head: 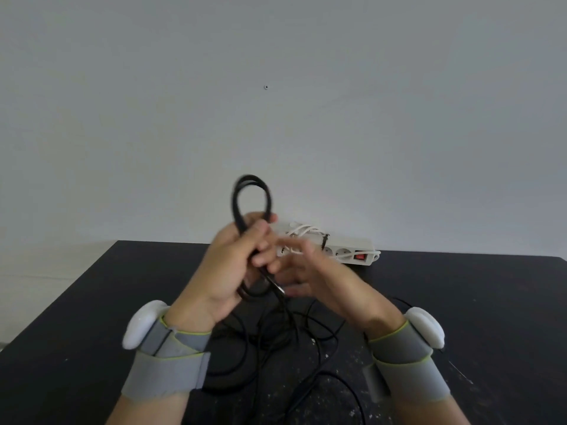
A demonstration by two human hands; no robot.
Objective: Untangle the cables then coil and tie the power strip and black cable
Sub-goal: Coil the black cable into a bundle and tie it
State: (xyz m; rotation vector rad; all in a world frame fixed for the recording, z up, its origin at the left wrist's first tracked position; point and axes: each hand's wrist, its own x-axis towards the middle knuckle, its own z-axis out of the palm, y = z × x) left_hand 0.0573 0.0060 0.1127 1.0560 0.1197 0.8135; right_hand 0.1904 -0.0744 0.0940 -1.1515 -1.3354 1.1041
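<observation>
The left hand [233,265] is closed around a thin, round black rubber cable [235,204], holding it above the middle of the matte black tabletop [460,302]. The cable is folded into narrow, elongated loops. The upper bend rises as a smooth double arc above the fist, and a smaller bend hangs out below the palm. The rest of the cable drops to the tabletop and lies in loose, overlapping curls near the front edge, between the forearms.

The right hand [313,277] is just beside the left, its fingers at the cable's lower stretch. They are blurred, so I cannot tell whether they pinch it or only touch it.

The long white plastic power strip [346,250] lies at the tabletop's back edge, against the plain grey wall [276,87]. Its white cord is coiled on top and cinched with a thin black tie [324,240]. A small red rocker switch [359,257] sits near its right end.

Each wrist wears a grey fabric wrap [171,360] with a smooth, rounded white plastic pod [142,323] on its outer side. The tabletop near the front edge is flecked with pale specks.
</observation>
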